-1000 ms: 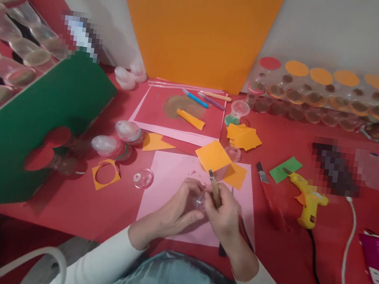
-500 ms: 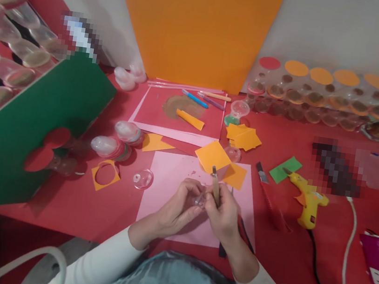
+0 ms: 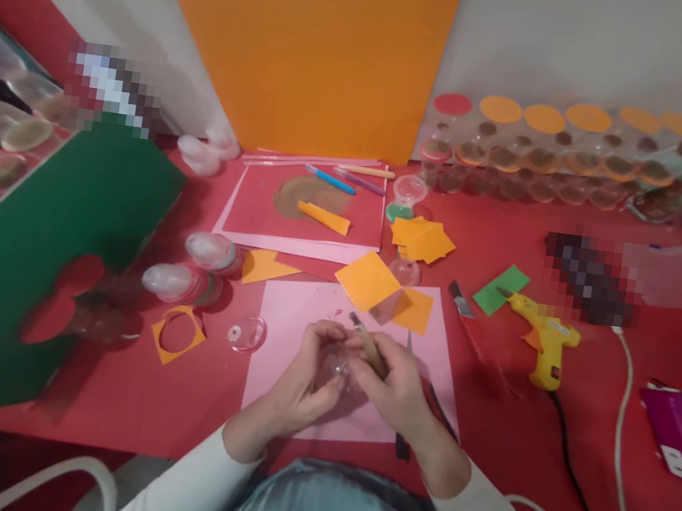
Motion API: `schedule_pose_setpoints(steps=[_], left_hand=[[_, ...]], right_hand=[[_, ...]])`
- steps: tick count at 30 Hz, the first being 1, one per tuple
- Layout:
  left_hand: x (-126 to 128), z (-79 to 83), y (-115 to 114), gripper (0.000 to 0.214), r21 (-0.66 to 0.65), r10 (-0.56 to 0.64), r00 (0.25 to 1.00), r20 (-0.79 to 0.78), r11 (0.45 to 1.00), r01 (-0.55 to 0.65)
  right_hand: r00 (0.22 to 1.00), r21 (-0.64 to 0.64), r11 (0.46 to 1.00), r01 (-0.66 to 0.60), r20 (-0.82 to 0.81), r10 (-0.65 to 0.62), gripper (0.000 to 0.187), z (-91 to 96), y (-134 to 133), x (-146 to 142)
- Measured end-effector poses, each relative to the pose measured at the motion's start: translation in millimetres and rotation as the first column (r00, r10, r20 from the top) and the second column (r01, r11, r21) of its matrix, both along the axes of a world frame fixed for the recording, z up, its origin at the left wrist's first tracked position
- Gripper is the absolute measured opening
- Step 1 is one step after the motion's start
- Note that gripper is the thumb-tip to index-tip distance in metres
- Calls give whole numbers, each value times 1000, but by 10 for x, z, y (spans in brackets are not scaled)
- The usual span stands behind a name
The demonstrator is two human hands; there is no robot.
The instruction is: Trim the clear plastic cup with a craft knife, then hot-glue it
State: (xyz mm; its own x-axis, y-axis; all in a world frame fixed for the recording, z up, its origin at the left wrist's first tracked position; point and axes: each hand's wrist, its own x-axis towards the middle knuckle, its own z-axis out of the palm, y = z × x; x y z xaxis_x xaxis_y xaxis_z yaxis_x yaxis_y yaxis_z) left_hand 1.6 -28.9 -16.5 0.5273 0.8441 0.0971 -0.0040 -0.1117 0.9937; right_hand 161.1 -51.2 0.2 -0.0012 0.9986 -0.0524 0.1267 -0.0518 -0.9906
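My left hand (image 3: 306, 377) is curled around a small clear plastic piece (image 3: 335, 362), perhaps a cup or dome, its shape partly covered by fingers. In my right hand (image 3: 393, 381) is a slim tool with a beige handle and metal tip (image 3: 373, 353), pointing up and away from me; its kind is unclear. The right fingertips also meet the clear piece. Both hands are above a pink sheet (image 3: 283, 307). An orange paper square (image 3: 369, 281) lies just beyond them, and a clear lid with a pinkish rim (image 3: 247, 334) rests to the left.
A yellow glue gun (image 3: 548, 340) lies right, its tip over green paper (image 3: 501, 289). Nearer is a utility knife (image 3: 462, 300). Clear bottle shapes (image 3: 211, 252) stand left, beside a large green board (image 3: 62, 250). Rows of clear containers with orange discs (image 3: 544, 117) line the back wall.
The tool in my right hand has tilted so its tip points more to the left. The clear piece has turned and shows more between my hands. The whole view has shifted slightly.
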Motion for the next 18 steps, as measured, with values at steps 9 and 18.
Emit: schedule_pose_setpoints(steps=[9,18], left_hand=[[22,94,15,29,-61,-16,994,112,998,23],[12,40,12,30,-107,-18,993,114,994,30]], right_hand=[[997,-19,997,-73,14,73,7,22,62,20],[999,8,999,-45,4,45,10,42,102,-14]])
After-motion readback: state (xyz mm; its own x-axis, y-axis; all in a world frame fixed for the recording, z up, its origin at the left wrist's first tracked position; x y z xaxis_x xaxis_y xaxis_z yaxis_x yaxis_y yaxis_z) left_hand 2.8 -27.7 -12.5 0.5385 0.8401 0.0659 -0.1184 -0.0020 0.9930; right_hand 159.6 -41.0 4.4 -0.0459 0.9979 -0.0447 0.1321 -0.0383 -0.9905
